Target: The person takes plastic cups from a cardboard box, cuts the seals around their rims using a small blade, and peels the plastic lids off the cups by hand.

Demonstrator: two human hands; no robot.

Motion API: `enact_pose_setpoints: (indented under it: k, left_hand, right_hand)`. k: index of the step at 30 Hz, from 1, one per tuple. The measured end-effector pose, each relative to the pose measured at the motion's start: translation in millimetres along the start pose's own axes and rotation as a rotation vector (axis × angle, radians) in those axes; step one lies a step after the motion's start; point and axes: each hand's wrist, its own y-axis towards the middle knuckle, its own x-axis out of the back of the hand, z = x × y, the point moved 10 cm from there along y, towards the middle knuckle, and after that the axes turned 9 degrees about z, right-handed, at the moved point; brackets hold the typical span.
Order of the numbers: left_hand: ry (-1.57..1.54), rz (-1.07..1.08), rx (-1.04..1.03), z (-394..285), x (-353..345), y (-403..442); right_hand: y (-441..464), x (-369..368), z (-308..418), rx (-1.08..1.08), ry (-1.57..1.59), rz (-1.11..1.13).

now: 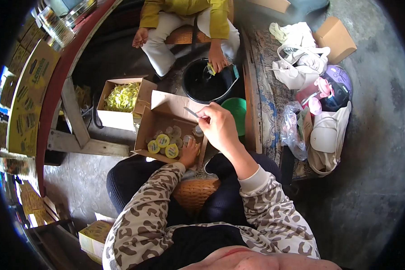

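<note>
My right hand (217, 126) is closed around a thin grey blade (191, 112), whose tip points up and left above the box's edge. Its handle is hidden in my fingers. Below it, my left hand (189, 155) reaches into an open cardboard box (145, 130), fingers closed on a small clear plastic cup (187, 139). Several similar cups lie in this box, some with yellow printed lids (171, 150). One more clear cup (197, 130) rests near the box's right side.
A carton of yellow lid scraps (122, 96) stands ahead left. Opposite, a co-worker's hand (218, 58) holds a yellow-lidded cup over a black bucket (191, 81). A green basin (235, 112) sits beside it. Bags (297, 74) lie on the right bench; a red-edged table (65, 67) is left.
</note>
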Motion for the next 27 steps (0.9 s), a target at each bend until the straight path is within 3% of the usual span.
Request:
enact_pose_setpoints:
  k: [2, 9, 12, 14, 16, 18, 20, 24, 26, 27]
  left_hand:
    - [0.113, -0.165, 0.02, -3.1, 10.6, -1.4]
    - [-0.005, -0.159, -0.103, 1.5, 47.0, -10.7]
    - [-0.027, -0.064, 0.02, 23.0, 63.2, 3.0]
    - [-0.277, 0.316, 0.185, 47.2, 108.1, 9.8]
    - [-0.279, 0.295, 0.152, 65.8, 143.5, 17.2]
    - [-0.457, 0.211, 0.094, 80.6, 195.2, 11.3]
    - [-0.573, -0.004, 0.044, 97.1, 255.5, -7.8]
    - [-0.814, -0.22, 0.077, 127.5, 349.0, -63.0]
    - [-1.248, -0.293, 0.015, 122.1, 382.8, -91.8]
    - [-1.244, -0.312, 0.026, 126.8, 382.5, -97.1]
  right_hand:
    - [0.2, -3.0, -4.6, -0.009, -0.009, 0.006]
    - [5.4, -9.6, -19.7, -0.051, -0.061, 0.03]
    - [7.0, -4.9, -27.1, -0.038, -0.05, 0.005]
    - [6.8, 5.2, -30.2, -0.074, -0.043, -0.029]
    - [4.5, 13.6, -27.5, -0.061, -0.037, -0.064]
    - [1.9, 21.6, -23.9, -0.068, -0.036, -0.093]
    - [0.8, 26.1, -25.6, -0.056, 0.007, -0.137]
    - [0.0, 36.5, -17.6, 0.018, 0.09, -0.234]
    - [0.0, 34.5, -15.9, 0.04, 0.086, -0.242]
    - [0.2, 33.1, -14.1, 0.041, 0.092, -0.238]
